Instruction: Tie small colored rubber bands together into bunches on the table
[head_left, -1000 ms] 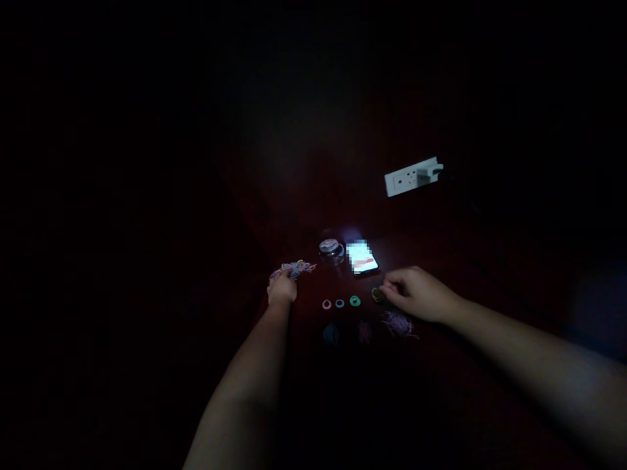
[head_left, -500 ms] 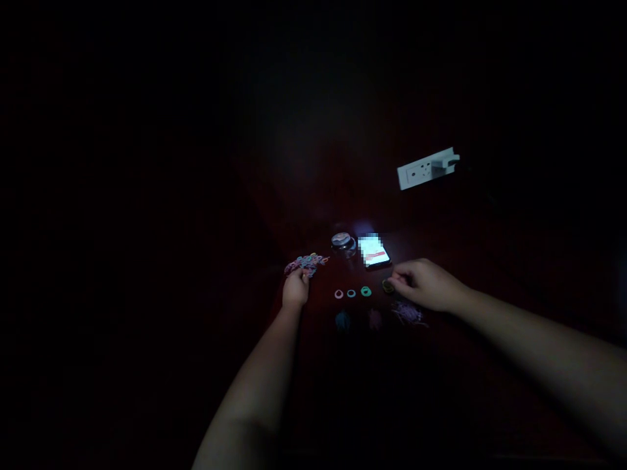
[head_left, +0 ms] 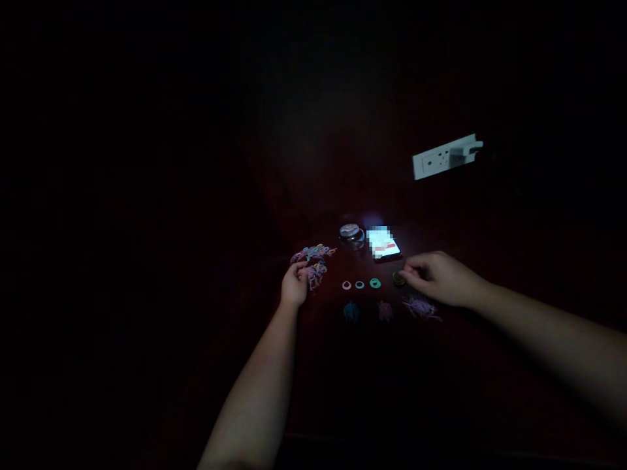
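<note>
On a dark reddish table, my left hand (head_left: 294,285) is closed on a bunch of colourful bands (head_left: 316,274), just in front of a larger pile of similar bands (head_left: 313,252). My right hand (head_left: 438,279) has its fingers pinched together at a dark yellowish ring (head_left: 398,279); whether they grip it is too dim to tell. To its left lie a green ring (head_left: 375,283), a blue ring (head_left: 359,285) and a pink ring (head_left: 347,285). Nearer me are a teal bundle (head_left: 351,312), a dim pink bundle (head_left: 385,311) and a purple bundle of strands (head_left: 421,307).
A lit phone (head_left: 385,243) lies behind the rings, beside a round clear jar with a lid (head_left: 351,235). A white socket strip (head_left: 445,158) with a plug in it is at the upper right. Everything around is very dark.
My left hand has pulled a bunch of bands toward me, apart from the pile. My right hand stays by the dark ring. The view has shifted, so the objects appear farther right and slightly higher.
</note>
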